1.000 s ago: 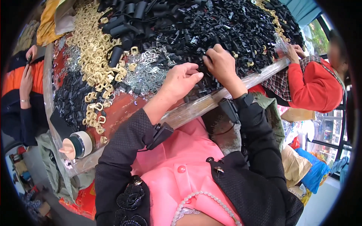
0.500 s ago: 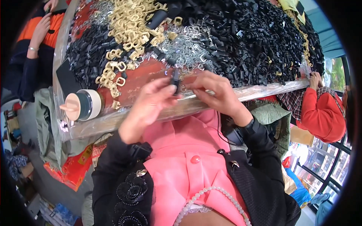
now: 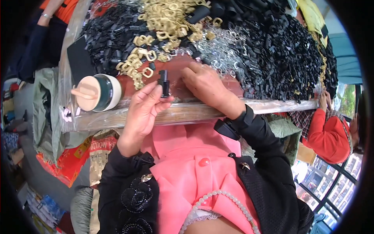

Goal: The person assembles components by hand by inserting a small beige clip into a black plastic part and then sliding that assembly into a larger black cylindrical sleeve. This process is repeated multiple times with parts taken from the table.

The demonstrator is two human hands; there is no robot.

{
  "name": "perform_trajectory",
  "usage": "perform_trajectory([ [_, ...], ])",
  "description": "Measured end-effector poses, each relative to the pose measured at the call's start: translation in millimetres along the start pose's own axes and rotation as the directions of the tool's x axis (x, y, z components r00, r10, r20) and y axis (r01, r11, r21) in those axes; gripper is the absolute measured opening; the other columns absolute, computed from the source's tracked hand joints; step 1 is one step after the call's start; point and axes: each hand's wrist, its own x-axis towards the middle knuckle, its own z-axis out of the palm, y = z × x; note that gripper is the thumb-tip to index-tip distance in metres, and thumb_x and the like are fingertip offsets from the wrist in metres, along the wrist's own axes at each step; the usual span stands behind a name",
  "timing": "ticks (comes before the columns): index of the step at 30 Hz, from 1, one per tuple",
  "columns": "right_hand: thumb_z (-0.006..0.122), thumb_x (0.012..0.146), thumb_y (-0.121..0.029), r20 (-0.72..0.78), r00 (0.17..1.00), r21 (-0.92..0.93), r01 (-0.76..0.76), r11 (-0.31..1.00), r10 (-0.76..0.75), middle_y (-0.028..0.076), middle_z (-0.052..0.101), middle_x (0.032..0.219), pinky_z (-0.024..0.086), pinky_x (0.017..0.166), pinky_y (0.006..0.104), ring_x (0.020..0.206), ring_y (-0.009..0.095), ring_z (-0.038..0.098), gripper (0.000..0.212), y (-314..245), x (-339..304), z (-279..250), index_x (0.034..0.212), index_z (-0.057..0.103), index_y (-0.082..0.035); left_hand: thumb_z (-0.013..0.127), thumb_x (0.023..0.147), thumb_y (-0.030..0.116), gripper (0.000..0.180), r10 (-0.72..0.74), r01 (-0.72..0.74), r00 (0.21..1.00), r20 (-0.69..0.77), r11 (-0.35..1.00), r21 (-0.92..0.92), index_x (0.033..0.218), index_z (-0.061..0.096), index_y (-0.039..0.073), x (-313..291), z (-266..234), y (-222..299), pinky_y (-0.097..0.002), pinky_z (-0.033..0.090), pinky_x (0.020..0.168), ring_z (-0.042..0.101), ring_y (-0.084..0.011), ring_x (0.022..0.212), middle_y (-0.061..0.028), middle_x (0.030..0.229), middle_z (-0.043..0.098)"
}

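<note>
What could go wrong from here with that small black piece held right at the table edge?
The left hand pinches the small black part only by its fingertips near the table edge; it might slip to the floor. The right hand works beside the silver clips and could sweep some off.

The person wears a black textured jacket (image 3: 272, 175) with fabric rosettes (image 3: 134, 199) and small metal studs, over a pink buttoned top (image 3: 194, 163) and pearl bead necklace (image 3: 218, 195).

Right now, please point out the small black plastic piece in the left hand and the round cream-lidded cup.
small black plastic piece (image 3: 164, 82), head view, middle of its body.
round cream-lidded cup (image 3: 89, 93), head view, lid top.
</note>
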Motion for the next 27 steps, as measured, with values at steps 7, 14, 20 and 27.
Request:
perform_trajectory([
  [7,0.054,0.071,-0.005,0.047,0.996,0.116,-0.086,0.99,0.081,0.012,0.05,0.072,0.041,0.055,0.0361,0.066,0.03,0.052,0.011,-3.4,-7.1,-11.4,0.081,0.05,-0.003,0.052,0.083,0.013,0.029,-0.055,0.057,0.997,0.047,0.997,-0.049,0.108,0.048,-0.001,3.7,12.2,-8.8,-0.0232,0.048,0.066,0.058,-0.0148,0.075,-0.005,0.086,0.057],
  [14,0.057,0.069,0.001,0.024,0.956,0.442,-0.271,0.855,0.291,0.011,0.049,0.069,0.041,0.051,0.0301,0.058,0.026,0.05,0.009,-29.0,-24.2,-60.6,0.077,0.053,-0.001,0.051,0.084,0.013,0.029,-0.091,0.095,0.983,0.158,0.995,-0.018,0.109,0.047,-0.001,5.1,26.1,-13.9,-0.023,0.048,0.066,0.058,-0.0137,0.075,-0.0063,0.091,0.058],
  [20,0.059,0.068,0.001,-0.147,0.979,0.326,-0.084,0.941,0.139,0.009,0.048,0.066,0.04,0.05,0.0306,0.055,0.024,0.049,0.01,-31.5,-41.8,-63.6,0.076,0.053,-0.002,0.05,0.084,0.013,0.027,-0.182,0.183,0.958,0.221,0.983,0.017,0.107,0.05,-0.001,8.6,48.1,-22.8,-0.0233,0.048,0.067,0.058,-0.0135,0.076,-0.0076,0.094,0.058],
  [27,0.06,0.067,0.0,-0.101,0.99,0.203,-0.071,0.977,0.093,0.009,0.047,0.065,0.04,0.047,0.0319,0.053,0.025,0.05,0.01,-30.1,-54.5,-65.0,0.074,0.052,-0.002,0.05,0.084,0.013,0.026,-0.216,0.209,0.947,0.237,0.976,0.052,0.105,0.05,-0.004,4.3,54.1,-30.5,-0.027,0.051,0.07,0.059,-0.0154,0.078,-0.0098,0.092,0.058],
])
